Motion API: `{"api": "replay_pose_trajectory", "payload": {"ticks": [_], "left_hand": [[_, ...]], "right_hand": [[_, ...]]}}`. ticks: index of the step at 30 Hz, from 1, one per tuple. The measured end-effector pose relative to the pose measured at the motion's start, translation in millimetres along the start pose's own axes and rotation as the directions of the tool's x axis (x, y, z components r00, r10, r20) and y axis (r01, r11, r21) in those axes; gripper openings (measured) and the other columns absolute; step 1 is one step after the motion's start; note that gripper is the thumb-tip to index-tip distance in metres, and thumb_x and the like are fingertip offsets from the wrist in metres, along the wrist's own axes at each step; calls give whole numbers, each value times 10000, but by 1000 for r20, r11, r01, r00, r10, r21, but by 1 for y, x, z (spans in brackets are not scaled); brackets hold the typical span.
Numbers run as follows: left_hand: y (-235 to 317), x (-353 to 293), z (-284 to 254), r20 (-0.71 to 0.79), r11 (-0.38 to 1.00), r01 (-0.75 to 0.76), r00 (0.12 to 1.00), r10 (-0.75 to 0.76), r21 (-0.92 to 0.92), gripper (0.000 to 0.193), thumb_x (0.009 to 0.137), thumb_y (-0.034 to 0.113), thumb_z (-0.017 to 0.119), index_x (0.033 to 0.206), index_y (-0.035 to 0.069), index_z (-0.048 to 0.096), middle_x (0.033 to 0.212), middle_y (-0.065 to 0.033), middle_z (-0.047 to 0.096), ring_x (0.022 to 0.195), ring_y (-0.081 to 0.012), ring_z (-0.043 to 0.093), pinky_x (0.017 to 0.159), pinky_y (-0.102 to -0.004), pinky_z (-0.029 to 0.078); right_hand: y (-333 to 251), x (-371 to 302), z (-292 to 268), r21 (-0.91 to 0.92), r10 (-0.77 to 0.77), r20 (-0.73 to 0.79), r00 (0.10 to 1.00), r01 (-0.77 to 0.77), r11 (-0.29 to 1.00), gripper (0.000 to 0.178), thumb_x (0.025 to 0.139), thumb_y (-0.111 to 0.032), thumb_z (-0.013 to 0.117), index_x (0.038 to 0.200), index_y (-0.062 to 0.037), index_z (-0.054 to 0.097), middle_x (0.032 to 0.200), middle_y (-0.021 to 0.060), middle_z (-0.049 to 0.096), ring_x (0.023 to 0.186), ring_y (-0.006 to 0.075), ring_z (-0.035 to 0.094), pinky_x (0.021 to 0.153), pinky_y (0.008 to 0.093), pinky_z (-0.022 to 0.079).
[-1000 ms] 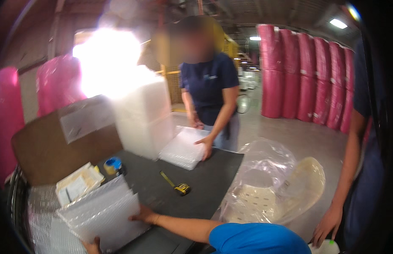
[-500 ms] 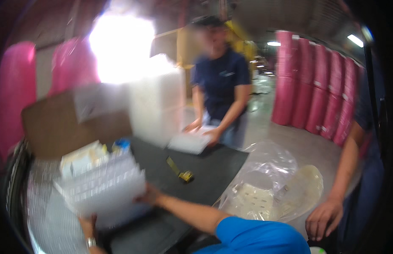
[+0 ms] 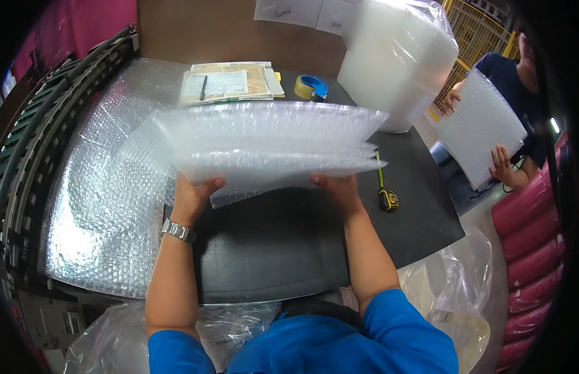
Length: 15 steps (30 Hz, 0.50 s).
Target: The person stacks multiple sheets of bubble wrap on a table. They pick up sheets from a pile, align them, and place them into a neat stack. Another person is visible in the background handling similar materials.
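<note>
Bubble-wrap sheets point(image 3: 283, 134) are hanging in a loose bundle between the person's two hands, over the tabletop point(image 3: 271, 255); I'm not managing to tell whether the lowest edge is touching it. The left hand point(image 3: 195, 194) is pinching the near side, thumb in front, fingers hiding behind; the right hand point(image 3: 339, 192) is pinching it further along in the same way. With the grip sitting only on that near side, the right-hand corners are fanning apart, so to my eye the layers could be sliding out of line should either thumb be easing off. One lower layer is poking out askew, and it could be folding under if the bundle is landing crooked. Just beside the right hand, a tape measure point(image 3: 388, 201) is lying with its blade extending toward those corners; a careless swing could be knocking it or trapping it underneath. On the left, the wide clear wrap point(image 3: 102, 218) is covering the surface, and plastic catching on plastic could be dragging it. Behind the bundle, papers point(image 3: 233, 81) and a tape dispenser point(image 3: 311, 88) are sitting close enough that a forward push could be shoving them.
</note>
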<state>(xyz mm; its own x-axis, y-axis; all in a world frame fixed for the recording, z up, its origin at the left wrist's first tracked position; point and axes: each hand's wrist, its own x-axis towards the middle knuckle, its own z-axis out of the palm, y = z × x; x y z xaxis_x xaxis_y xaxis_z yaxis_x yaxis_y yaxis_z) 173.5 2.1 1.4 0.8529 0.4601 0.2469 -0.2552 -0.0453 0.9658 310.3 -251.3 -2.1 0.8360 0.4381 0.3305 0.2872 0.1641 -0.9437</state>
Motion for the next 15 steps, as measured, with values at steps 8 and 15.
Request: {"api": "replay_pose_trajectory", "payload": {"ticks": [8, 15], "left_hand": [[-18, -3, -1, 84, 990, -61, 994, 72, -125, 779, 586, 253, 783, 1200, 4, 373, 1105, -126, 505, 1000, -206, 495, 853, -322, 404], [0, 7, 10, -220, 919, -390, 893, 393, 60, 1350, 395, 774, 573, 1350, 6, 5, 1381, -206, 169, 1285, -308, 171, 1041, -401, 139]], "right_hand": [[-42, -16, -3, -56, -128, -125, 984, 122, 991, 589, 561, -50, 763, 1081, -12, 490, 1007, 81, 550, 920, 191, 527, 795, 322, 451], [-195, -7, -43, -673, -123, 75, 990, 141, 726, 514, 559, -81, 761, 1005, 4, 520, 868, 93, 592, 824, 189, 561, 718, 310, 450]]}}
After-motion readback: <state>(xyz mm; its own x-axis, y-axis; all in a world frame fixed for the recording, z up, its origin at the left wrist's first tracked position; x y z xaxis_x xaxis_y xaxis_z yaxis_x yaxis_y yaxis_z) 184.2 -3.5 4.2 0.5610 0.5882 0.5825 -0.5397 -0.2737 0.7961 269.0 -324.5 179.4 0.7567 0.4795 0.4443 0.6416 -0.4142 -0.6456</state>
